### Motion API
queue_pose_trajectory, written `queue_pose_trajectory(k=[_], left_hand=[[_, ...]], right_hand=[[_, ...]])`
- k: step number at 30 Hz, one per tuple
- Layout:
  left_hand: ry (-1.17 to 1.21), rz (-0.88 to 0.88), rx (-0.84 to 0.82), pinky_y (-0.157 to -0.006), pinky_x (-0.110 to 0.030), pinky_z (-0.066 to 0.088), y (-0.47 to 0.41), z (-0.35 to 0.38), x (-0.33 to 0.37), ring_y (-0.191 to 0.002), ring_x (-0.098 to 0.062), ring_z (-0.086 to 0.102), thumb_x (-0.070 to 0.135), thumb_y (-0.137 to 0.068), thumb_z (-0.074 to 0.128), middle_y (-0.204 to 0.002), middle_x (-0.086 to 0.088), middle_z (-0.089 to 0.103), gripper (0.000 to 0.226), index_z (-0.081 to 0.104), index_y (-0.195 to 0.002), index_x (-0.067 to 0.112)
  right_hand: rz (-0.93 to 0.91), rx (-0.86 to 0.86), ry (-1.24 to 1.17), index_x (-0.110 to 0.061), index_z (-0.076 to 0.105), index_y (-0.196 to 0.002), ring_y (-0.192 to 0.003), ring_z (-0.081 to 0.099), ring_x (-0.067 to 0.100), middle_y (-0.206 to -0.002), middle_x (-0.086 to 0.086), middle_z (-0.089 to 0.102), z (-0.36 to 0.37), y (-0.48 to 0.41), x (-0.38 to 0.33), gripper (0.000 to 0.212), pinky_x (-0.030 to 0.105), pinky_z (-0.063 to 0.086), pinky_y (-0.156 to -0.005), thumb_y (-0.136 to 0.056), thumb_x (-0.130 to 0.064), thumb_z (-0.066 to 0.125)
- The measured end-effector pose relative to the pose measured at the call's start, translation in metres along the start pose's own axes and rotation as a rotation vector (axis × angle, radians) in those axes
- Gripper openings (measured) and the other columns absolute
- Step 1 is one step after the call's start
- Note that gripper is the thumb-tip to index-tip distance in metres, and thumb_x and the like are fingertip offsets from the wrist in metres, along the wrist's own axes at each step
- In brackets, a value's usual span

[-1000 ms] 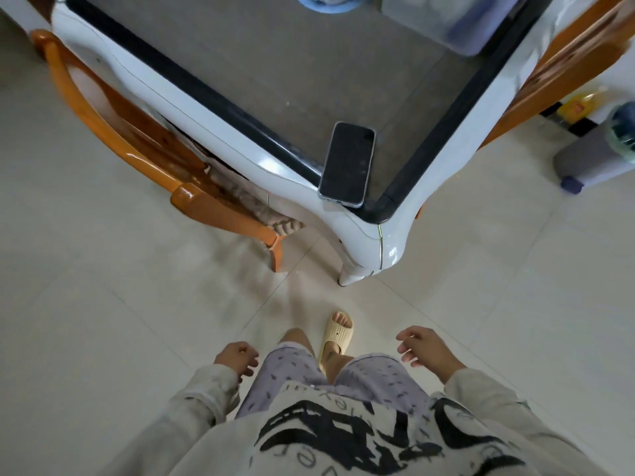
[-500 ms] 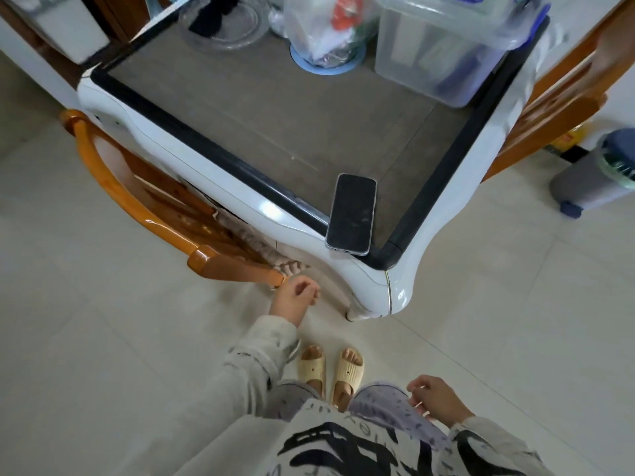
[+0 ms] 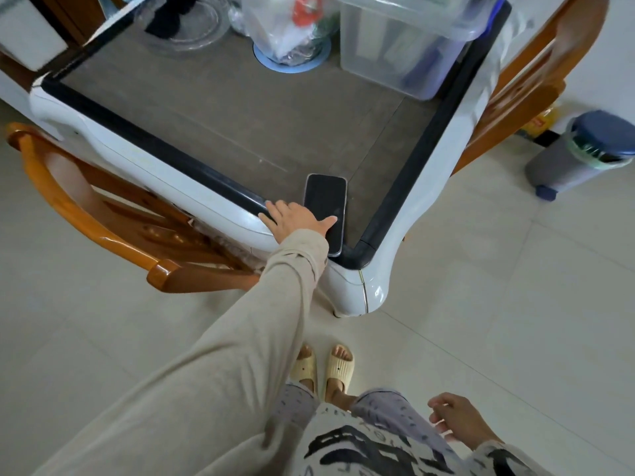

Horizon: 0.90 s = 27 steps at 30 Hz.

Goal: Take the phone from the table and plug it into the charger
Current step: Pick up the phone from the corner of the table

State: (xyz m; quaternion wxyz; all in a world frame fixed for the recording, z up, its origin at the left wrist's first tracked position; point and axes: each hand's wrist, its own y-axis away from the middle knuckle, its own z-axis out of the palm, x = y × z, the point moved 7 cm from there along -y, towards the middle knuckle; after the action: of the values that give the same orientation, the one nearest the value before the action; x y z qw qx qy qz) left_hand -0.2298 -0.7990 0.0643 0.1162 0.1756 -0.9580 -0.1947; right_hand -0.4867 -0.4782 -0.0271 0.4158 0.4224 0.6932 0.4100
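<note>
A black phone (image 3: 324,202) lies screen-up near the front corner of the table (image 3: 220,108), which has a brown top, a black rim and white sides. My left hand (image 3: 293,221) is stretched out over the table edge, fingers spread, with the thumb resting on the phone's near left part; the hand is not closed around it. My right hand (image 3: 453,419) hangs low by my hip, fingers loosely curled, holding nothing. No charger is in view.
A clear plastic box (image 3: 409,46), a bag of items on a blue coaster (image 3: 292,32) and a glass dish (image 3: 185,25) stand at the table's back. Wooden chairs flank it at the left (image 3: 92,214) and right (image 3: 525,84). A grey bin (image 3: 584,152) stands on the floor at right.
My left hand rose from below the table edge and reached onto the table, landing at the phone's left side. The view has moved closer to the table. The right hand stays low.
</note>
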Motion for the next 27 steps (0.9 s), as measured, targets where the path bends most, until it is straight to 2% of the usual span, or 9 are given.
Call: queue_pose_trajectory(k=[4,7,10,13,17,19,21,24,27], left_hand=[[0.057,-0.054,-0.023,-0.119,-0.049,0.007,-0.008,0.001,0.0,-0.144,-0.033,0.013,0.066,-0.066,0.061,-0.152,-0.017,0.028,0.093,0.041,-0.131,0.002],[0.026,0.023,0.064,-0.115,-0.047,0.02,-0.007,-0.011,0.009,-0.135,-0.035,0.031,0.061,-0.065,0.066,-0.141,-0.019,0.043,0.088,0.043,-0.127,0.002],[0.17,0.081,0.008,-0.098,-0.043,0.042,-0.001,-0.013,0.023,-0.115,-0.034,0.052,0.043,-0.073,0.07,-0.121,-0.017,0.06,0.062,0.045,-0.117,0.007],[0.35,0.079,-0.115,-0.084,-0.042,0.052,0.006,-0.007,0.023,-0.106,-0.035,0.06,0.029,-0.08,0.065,-0.119,-0.017,0.061,0.047,0.043,-0.116,0.009],[0.533,0.173,-0.104,-0.085,-0.039,0.05,0.022,-0.009,0.009,-0.104,-0.033,0.058,0.025,-0.083,0.063,-0.116,-0.015,0.061,0.038,0.045,-0.111,0.008],[0.657,0.207,-0.14,-0.083,-0.033,0.045,0.035,-0.006,-0.006,-0.095,-0.023,0.054,0.024,-0.083,0.062,-0.108,-0.009,0.059,0.032,0.046,-0.107,0.009],[0.779,0.204,-0.213,-0.081,-0.029,0.046,0.054,0.002,-0.028,-0.086,-0.014,0.051,0.018,-0.083,0.062,-0.102,-0.001,0.054,0.031,0.048,-0.11,0.01],[0.855,0.206,-0.268,-0.082,-0.022,0.051,0.085,0.018,-0.068,-0.085,-0.012,0.055,0.002,-0.081,0.062,-0.103,-0.006,0.055,0.039,0.047,-0.117,-0.001],[0.804,0.137,-0.358,-0.1,-0.038,0.043,0.111,0.047,-0.115,-0.105,-0.026,0.056,-0.007,-0.079,0.061,-0.115,-0.017,0.058,0.05,0.043,-0.125,-0.003]], right_hand=[[0.042,-0.001,-0.056,-0.007,0.055,-0.069,-0.048,0.046,0.02,-0.06,0.012,0.055,-0.007,0.002,0.015,0.025,0.023,0.031,-0.047,-0.089,0.002,0.044],[0.038,0.009,-0.041,-0.005,0.055,-0.07,-0.048,0.047,0.02,-0.06,0.011,0.054,-0.009,-0.001,0.016,0.024,0.022,0.033,-0.046,-0.089,0.002,0.042],[0.028,0.036,-0.04,-0.005,0.056,-0.072,-0.048,0.047,0.02,-0.06,0.011,0.055,-0.011,-0.007,0.01,0.026,0.024,0.032,-0.047,-0.088,0.004,0.038],[-0.003,0.027,-0.002,-0.007,0.056,-0.073,-0.051,0.048,0.02,-0.063,0.01,0.056,-0.011,-0.012,-0.002,0.028,0.025,0.034,-0.048,-0.087,0.004,0.035],[-0.058,-0.012,0.028,-0.009,0.056,-0.074,-0.052,0.049,0.019,-0.064,0.009,0.056,-0.006,-0.016,-0.021,0.029,0.025,0.034,-0.049,-0.087,0.004,0.033],[-0.07,-0.022,0.044,-0.01,0.055,-0.073,-0.052,0.048,0.018,-0.064,0.008,0.056,-0.003,-0.017,-0.026,0.029,0.025,0.035,-0.05,-0.087,0.003,0.033],[-0.074,-0.039,0.066,-0.011,0.055,-0.073,-0.053,0.048,0.018,-0.064,0.008,0.056,0.001,-0.018,-0.028,0.028,0.024,0.035,-0.05,-0.087,0.002,0.034],[-0.062,-0.072,0.125,-0.01,0.054,-0.075,-0.053,0.048,0.018,-0.064,0.007,0.055,0.006,-0.019,-0.025,0.025,0.023,0.034,-0.05,-0.088,0.001,0.035],[-0.039,-0.089,0.15,-0.009,0.053,-0.076,-0.052,0.047,0.018,-0.064,0.008,0.055,0.01,-0.02,-0.021,0.023,0.023,0.034,-0.048,-0.089,0.0,0.036]])
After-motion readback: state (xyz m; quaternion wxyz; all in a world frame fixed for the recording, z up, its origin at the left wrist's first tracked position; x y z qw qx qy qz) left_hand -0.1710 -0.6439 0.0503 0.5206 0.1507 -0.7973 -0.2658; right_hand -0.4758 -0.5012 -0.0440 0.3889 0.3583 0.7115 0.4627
